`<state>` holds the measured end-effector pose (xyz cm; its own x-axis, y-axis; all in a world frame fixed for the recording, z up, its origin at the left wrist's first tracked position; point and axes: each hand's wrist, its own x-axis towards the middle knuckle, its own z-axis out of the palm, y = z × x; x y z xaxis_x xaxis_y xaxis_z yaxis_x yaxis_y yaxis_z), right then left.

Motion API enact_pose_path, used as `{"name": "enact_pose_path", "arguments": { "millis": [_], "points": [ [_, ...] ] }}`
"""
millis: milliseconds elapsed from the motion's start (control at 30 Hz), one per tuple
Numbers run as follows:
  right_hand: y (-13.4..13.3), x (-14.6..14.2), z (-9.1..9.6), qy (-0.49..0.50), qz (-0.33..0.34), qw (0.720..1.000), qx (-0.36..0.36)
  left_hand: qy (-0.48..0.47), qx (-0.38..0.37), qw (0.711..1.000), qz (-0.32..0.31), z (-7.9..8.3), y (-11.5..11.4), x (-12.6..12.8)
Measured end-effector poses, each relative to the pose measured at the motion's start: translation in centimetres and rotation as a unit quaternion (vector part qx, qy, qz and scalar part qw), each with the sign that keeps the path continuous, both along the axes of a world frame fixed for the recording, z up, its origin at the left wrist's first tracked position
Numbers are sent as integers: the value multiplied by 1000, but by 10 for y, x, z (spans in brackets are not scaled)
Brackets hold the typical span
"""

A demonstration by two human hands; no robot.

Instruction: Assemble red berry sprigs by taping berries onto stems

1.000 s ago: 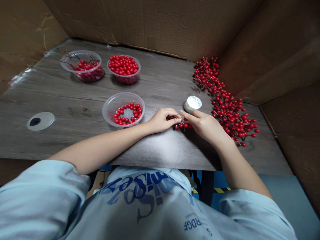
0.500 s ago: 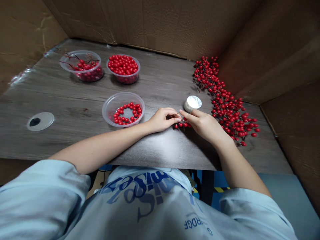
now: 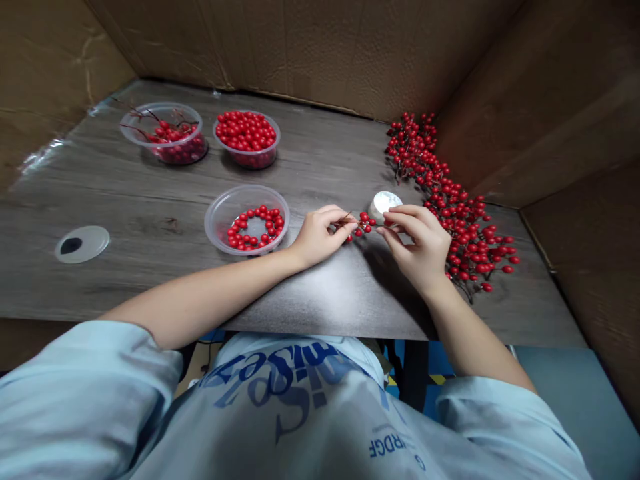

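Observation:
My left hand (image 3: 323,235) pinches a sprig of red berries (image 3: 367,224) by its thin brown stems, between thumb and forefinger. The berries stick out to the right of the fingertips, above the table. Just beyond them, my right hand (image 3: 417,243) has its thumb and fingers drawn together; a thin dark line shows there, but what it grips is too small to make out. Behind the right fingertips stands a small round white-topped tin (image 3: 384,202), partly covered by the hand. To the right lies a large bunch of red berry stems (image 3: 450,207).
Left of my left hand, a clear plastic bowl (image 3: 215,220) contains a ring of red berries. Farther back are a bowl heaped with loose berries (image 3: 247,131) and a bowl of berries with twigs (image 3: 170,133). A pale disc (image 3: 83,244) lies far left. Cardboard walls (image 3: 310,53) enclose the table.
My right hand has drawn back to the right from my left fingertips, and its fingers have lifted. The berry sprig in my left hand is now tilted up and more visible.

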<state>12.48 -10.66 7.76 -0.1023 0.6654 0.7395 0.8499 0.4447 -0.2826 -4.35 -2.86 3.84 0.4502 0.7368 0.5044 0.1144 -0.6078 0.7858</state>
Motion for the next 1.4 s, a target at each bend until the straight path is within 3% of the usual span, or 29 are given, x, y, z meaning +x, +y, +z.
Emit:
{"name": "enact_pose_path", "arguments": {
  "millis": [200, 467, 800, 1400],
  "points": [
    [-2, -15, -11, 1, 16, 999, 32, -2, 60, 998, 34, -1, 2, -2],
    [-3, -19, -17, -7, 24, 999, 43, -7, 115, 993, 10, -3, 2, -3],
    [-3, -18, -21, -14, -2, 1000, 2, 13, 92, 996, 0, -2, 0, -4],
    [-2, -18, -25, -2, 37, 999, 37, 9, 69, 998, -1, -1, -3, -2]
  ]
}}
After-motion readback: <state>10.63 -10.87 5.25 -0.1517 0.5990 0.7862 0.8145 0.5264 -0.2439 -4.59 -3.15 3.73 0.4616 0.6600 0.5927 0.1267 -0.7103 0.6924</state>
